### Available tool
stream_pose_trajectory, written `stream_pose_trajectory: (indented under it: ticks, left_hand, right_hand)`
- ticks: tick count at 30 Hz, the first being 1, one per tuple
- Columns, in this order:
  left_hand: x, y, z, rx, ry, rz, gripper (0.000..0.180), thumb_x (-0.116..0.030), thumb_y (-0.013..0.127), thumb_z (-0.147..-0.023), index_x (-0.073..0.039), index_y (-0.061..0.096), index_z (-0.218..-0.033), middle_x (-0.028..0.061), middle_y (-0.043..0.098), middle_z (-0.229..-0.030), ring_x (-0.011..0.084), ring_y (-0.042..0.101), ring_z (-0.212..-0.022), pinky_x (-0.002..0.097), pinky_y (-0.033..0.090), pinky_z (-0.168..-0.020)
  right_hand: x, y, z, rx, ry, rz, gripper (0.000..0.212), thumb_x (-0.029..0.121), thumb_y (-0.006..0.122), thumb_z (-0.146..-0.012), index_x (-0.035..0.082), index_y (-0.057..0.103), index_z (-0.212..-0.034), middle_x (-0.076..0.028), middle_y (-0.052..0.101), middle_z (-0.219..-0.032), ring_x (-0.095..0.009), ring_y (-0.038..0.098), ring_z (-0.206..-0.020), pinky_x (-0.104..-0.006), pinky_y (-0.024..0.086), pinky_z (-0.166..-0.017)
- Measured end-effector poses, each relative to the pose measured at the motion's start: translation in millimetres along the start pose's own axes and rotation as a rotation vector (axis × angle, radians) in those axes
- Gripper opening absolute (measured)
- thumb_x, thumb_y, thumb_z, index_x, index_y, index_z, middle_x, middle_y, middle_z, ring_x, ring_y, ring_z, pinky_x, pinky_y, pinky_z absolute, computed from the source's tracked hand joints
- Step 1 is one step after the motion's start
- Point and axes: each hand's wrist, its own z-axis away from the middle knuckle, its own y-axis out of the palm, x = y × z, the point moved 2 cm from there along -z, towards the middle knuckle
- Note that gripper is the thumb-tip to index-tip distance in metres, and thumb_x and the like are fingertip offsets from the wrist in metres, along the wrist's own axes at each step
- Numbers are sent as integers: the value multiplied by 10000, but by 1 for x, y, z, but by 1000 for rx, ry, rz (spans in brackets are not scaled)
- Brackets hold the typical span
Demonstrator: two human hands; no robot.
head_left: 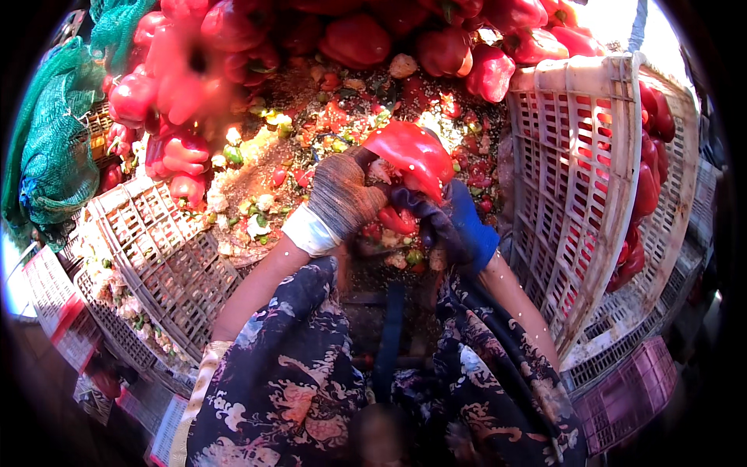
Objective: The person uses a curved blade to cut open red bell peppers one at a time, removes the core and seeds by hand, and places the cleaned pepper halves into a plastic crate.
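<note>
A glossy red bell pepper [412,153] is between my two hands above a heap of scraps. My left hand [345,194], in a grey and orange knit glove with a white cuff, grips its left side. In a blue glove with dark fingers, my right hand [461,226] is closed against its lower right side. Whether a tool is also in the right hand is hidden. A piece of red pepper [398,221] shows just below, between the hands. Pepper scraps and pale seeds [311,148] lie all around under the hands.
Whole red peppers [354,43] are piled along the far side. A white plastic crate [572,148] stands tilted at the right, with more peppers behind it. Another crate [159,253] leans at the left. Green net sacks [62,148] are at the far left; a pink crate [630,393] is lower right.
</note>
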Motion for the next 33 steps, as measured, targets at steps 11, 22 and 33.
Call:
stream_pose_trajectory:
  ticks: [11,22,33]
  left_hand:
    - [43,11,-1,-60,-193,-115,406,-262,720,-841,-87,658,-1202,159,670,-1177,280,658,-1067,353,508,-919]
    - [102,-67,13,-182,-209,-109,536,-233,795,-814,7,602,-1253,155,703,-1062,193,668,-928,329,529,-829]
    - [164,-115,83,-177,-176,-429,497,-244,824,-755,-20,636,-1157,179,694,-1056,283,660,-1001,378,517,-874]
  right_hand:
    - [-20,16,-9,-282,-141,297,533,-15,590,-821,-7,525,-1350,-44,668,-804,-72,555,-512,-235,447,-470]
    - [65,-9,113,-534,-470,160,453,48,655,-842,5,581,-1287,-58,691,-909,-75,602,-596,-238,478,-517]
    - [18,-180,329,-1583,-457,1039,453,214,693,-871,15,549,-1252,-148,673,-935,-277,666,-710,-349,535,-618]
